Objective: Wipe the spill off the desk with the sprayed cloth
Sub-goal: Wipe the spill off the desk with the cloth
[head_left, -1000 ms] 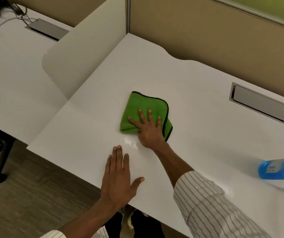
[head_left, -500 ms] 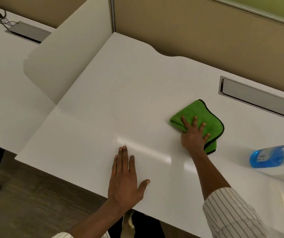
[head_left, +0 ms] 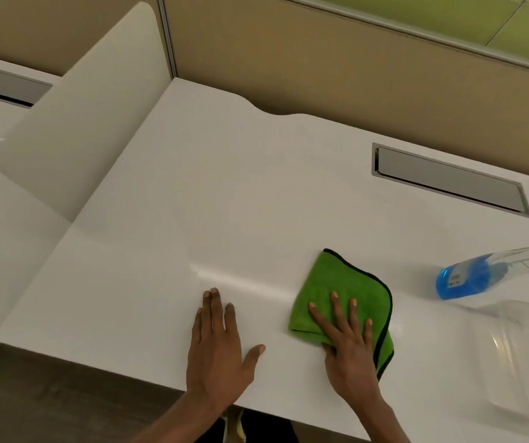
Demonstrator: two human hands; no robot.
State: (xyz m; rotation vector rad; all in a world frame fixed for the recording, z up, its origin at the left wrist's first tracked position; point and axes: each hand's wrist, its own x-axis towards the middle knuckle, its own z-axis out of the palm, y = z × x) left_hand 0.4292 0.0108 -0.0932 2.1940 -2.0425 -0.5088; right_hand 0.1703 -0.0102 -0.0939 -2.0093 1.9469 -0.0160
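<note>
- Your right hand point(head_left: 351, 343) lies flat, fingers spread, pressing the green cloth point(head_left: 339, 295) onto the white desk point(head_left: 224, 193) — nothing gripped
- Your left hand point(head_left: 216, 343) rests palm-down just beside it, open and empty
- Blue spray bottle point(head_left: 480, 273) lies right of the cloth — near, not touching

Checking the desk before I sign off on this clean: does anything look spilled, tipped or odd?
The spray bottle of blue liquid lies on its side at the desk's right, not upright. A shiny streak runs left of the green cloth, perhaps wet residue. The right hand presses the cloth; the left hand lies flat.
</note>
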